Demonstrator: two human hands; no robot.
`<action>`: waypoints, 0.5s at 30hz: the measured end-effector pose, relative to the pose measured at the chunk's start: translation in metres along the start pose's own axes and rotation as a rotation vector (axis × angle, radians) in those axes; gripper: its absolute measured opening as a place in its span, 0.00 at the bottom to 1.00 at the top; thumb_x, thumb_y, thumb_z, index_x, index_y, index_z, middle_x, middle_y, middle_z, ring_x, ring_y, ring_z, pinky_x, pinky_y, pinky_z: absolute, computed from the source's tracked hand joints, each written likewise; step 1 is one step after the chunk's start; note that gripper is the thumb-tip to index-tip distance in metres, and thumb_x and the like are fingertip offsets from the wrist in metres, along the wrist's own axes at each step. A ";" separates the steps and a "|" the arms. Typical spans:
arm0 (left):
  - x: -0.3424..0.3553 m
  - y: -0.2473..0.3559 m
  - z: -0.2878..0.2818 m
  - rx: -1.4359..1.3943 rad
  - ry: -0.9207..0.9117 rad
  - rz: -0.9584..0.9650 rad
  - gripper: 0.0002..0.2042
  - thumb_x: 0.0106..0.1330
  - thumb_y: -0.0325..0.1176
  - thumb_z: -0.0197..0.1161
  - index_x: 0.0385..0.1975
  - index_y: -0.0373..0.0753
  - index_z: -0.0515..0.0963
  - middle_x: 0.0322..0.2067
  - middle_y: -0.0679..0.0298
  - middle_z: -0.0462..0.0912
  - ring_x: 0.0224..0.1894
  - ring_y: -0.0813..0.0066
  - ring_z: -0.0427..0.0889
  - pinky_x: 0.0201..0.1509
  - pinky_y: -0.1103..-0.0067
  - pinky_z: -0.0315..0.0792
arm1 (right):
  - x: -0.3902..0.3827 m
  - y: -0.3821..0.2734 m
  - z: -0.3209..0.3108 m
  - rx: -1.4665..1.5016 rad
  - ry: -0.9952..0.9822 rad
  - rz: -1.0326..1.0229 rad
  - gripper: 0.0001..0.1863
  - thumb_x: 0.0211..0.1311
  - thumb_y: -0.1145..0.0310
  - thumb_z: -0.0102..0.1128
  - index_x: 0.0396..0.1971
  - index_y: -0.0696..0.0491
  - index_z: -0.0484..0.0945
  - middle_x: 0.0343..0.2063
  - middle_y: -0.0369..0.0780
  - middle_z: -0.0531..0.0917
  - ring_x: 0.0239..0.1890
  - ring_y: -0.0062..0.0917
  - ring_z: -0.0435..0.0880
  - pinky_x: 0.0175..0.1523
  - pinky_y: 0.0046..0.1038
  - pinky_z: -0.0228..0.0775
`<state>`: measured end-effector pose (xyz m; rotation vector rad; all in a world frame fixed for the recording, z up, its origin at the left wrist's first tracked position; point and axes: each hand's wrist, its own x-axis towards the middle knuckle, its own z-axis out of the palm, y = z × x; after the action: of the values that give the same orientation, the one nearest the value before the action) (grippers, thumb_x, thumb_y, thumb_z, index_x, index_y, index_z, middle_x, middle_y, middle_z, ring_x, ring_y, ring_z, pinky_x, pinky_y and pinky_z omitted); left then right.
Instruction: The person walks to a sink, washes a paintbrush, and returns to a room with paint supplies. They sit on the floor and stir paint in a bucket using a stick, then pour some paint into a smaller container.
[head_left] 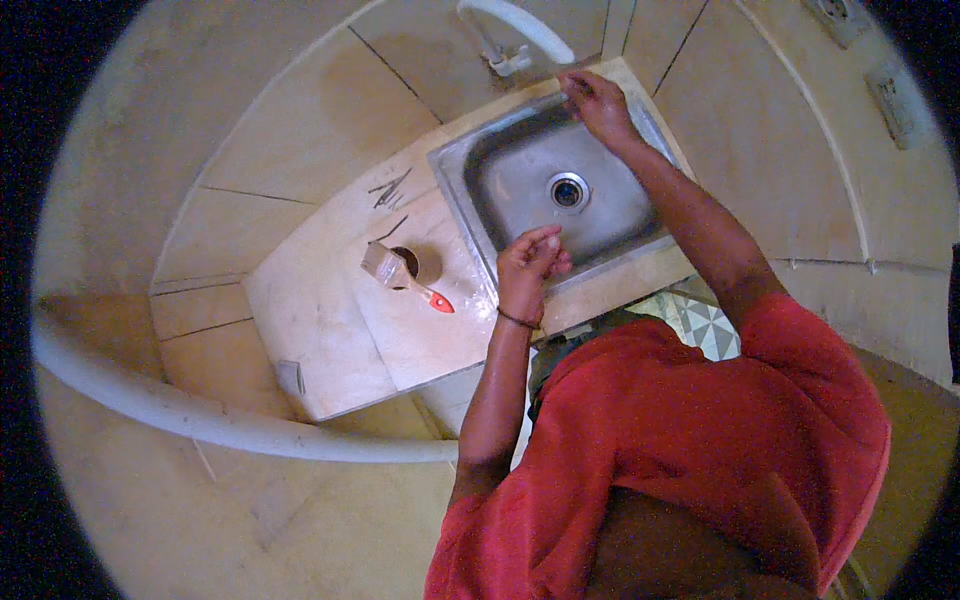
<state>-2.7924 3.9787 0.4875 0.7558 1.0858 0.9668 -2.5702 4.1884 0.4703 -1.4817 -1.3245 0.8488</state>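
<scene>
The worktop (335, 310) is carrying an inset sink (525, 200); a brush (388, 268) is lying over a dark round opening (413, 260).

Downward head-worn fisheye over sink (525, 185)

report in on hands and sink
Left hand at near side of sink, right hand at far side. Grip unclear. Paintbrush left of sink, seemingly out of the way.

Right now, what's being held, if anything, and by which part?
No held thing shows in the left hand or right hand; anything tiny can't be told.
</scene>
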 end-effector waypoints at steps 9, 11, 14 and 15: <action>0.088 0.006 0.052 -0.018 -0.036 -0.069 0.14 0.73 0.36 0.63 0.51 0.33 0.81 0.41 0.57 0.86 0.39 0.71 0.86 0.42 0.74 0.85 | 0.075 -0.017 0.025 -0.377 -0.143 -0.537 0.15 0.70 0.63 0.56 0.52 0.49 0.82 0.48 0.45 0.85 0.50 0.43 0.84 0.58 0.42 0.75; 0.113 0.010 0.063 0.006 -0.061 0.002 0.14 0.74 0.33 0.60 0.54 0.33 0.79 0.41 0.59 0.86 0.36 0.72 0.85 0.38 0.75 0.83 | 0.086 -0.004 0.021 -0.378 -0.095 -0.534 0.16 0.70 0.62 0.56 0.53 0.49 0.81 0.47 0.45 0.85 0.50 0.44 0.84 0.58 0.42 0.74; 0.143 0.004 0.061 0.107 -0.014 0.193 0.16 0.75 0.31 0.57 0.59 0.33 0.76 0.42 0.60 0.85 0.36 0.75 0.85 0.37 0.76 0.82 | 0.073 -0.012 0.024 -0.405 -0.218 -0.384 0.24 0.60 0.74 0.63 0.59 0.50 0.77 0.51 0.48 0.84 0.54 0.47 0.82 0.58 0.42 0.75; 0.154 0.003 0.065 0.159 -0.009 0.272 0.17 0.76 0.31 0.57 0.61 0.33 0.75 0.43 0.60 0.85 0.36 0.76 0.85 0.37 0.77 0.82 | 0.072 -0.003 0.022 -0.372 -0.131 -0.462 0.22 0.61 0.73 0.63 0.57 0.51 0.78 0.51 0.47 0.84 0.53 0.46 0.83 0.57 0.41 0.75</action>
<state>-2.7067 4.1185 0.4531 1.0570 1.0780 1.1133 -2.5794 4.2629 0.4728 -1.3216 -1.9064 0.4167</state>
